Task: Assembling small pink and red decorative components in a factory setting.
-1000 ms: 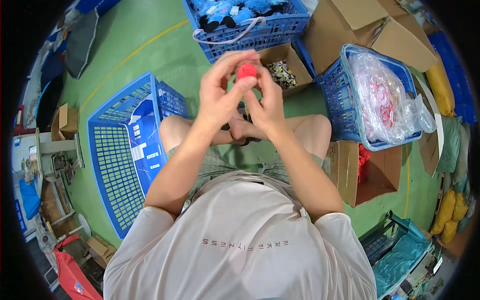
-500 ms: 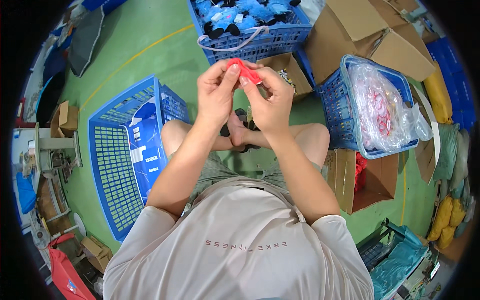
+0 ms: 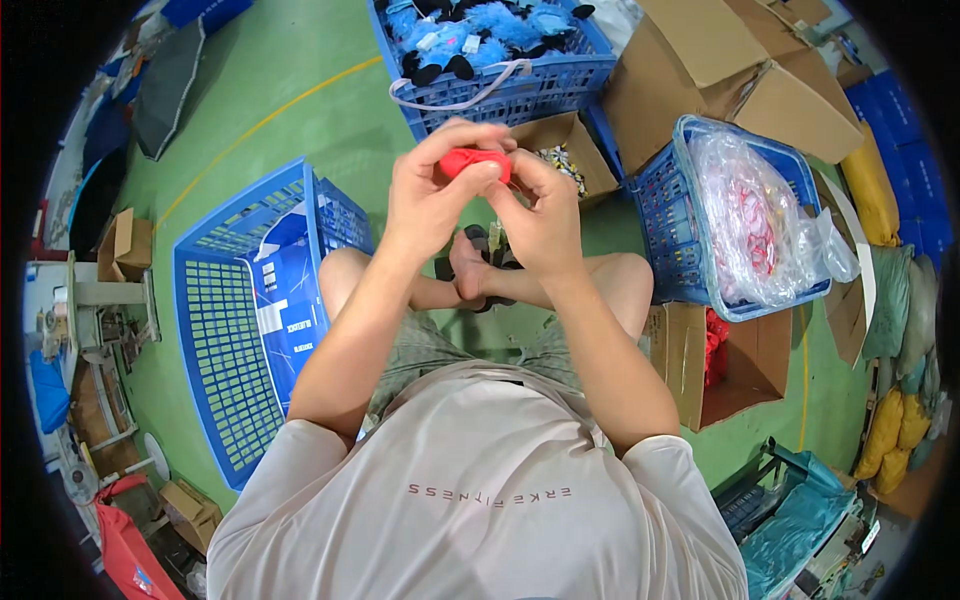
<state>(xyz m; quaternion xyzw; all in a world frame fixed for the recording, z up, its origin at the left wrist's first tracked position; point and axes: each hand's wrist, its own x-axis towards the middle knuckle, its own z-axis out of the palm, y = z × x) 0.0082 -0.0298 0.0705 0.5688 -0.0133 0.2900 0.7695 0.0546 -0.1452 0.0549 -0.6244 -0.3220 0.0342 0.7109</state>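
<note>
Red cloth is sitting in the upper middle of the frame, bunched small between the person's two raised hands. The left hand is gripping its left part, thumb lying along the near side and fingers curling over the far side. The right hand is pinching at the right end with thumb and forefinger; the overlapping fingers are hiding the exact contact. This two-sided hold is probably keeping the soft piece steady, and the raised position is likely bringing it into easy sight.

The cloth is lying just between the fingertips, touching both hands and resting on nothing else. Just beyond the right fingers, a small carton is holding loose bits, seemingly within reach. At top centre a basket is carrying blue plush. At the right, another basket is holding a clear bag, and below it a carton is containing a red bundle. All these are standing around the seated person on the green floor, perhaps for keeping materials near.
</note>
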